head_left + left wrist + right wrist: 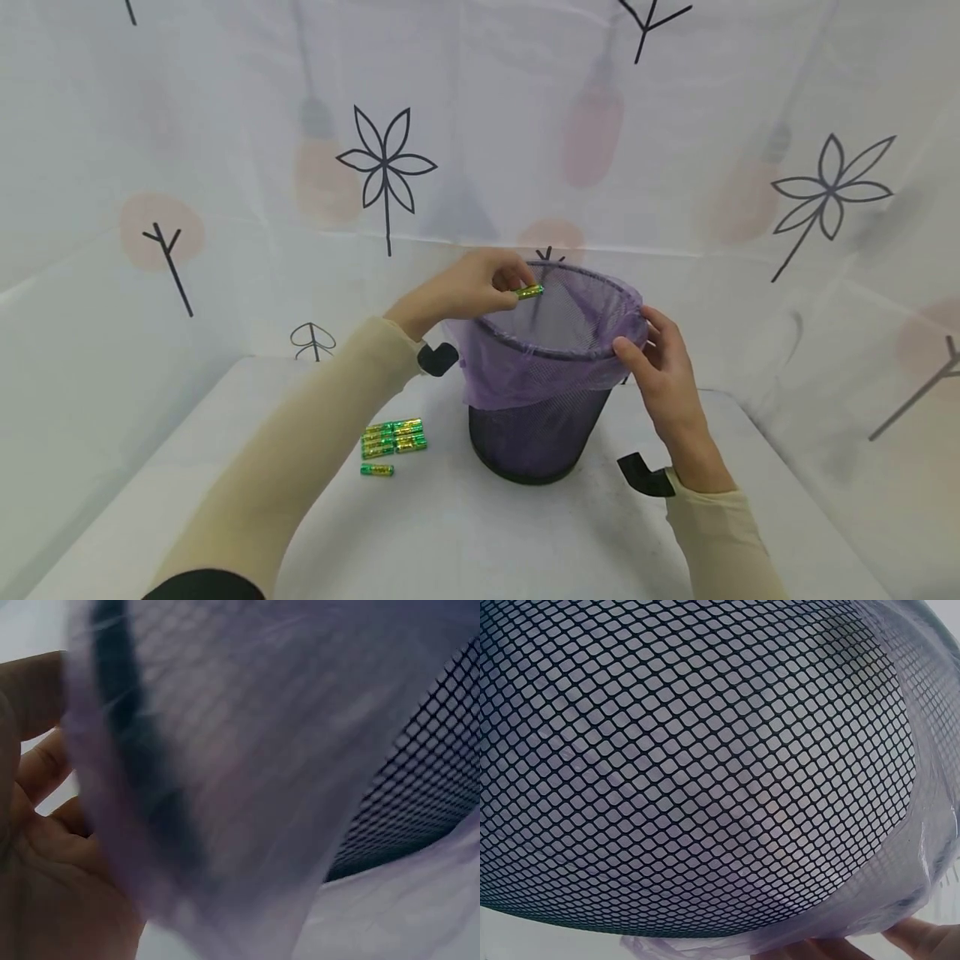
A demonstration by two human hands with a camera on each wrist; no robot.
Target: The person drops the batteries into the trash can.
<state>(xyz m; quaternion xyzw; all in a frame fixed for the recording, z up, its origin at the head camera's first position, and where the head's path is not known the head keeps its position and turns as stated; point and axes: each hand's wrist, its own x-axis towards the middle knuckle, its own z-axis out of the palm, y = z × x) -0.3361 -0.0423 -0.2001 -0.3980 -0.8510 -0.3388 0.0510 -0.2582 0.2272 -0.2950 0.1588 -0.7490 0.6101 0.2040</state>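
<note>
In the head view a black mesh wastebasket [525, 442] stands on the table, lined with a purple plastic bag [502, 375] folded down over its rim. My left hand [476, 283] pinches a small green and gold battery [530, 292] above the bin's opening, at the left side of the rim. My right hand [667, 375] grips the rim and bag at the right, thumb in front. Blurred purple film fills much of the left wrist view, beside the left hand [52, 847]. Fingers [919, 937] of the right hand show under the mesh in the right wrist view.
Several green and gold batteries [393, 437] lie in a tight block on the white table [427, 542], left of the bin. A single battery [377, 470] lies just in front of them. A patterned white curtain [465, 125] hangs behind and around the table.
</note>
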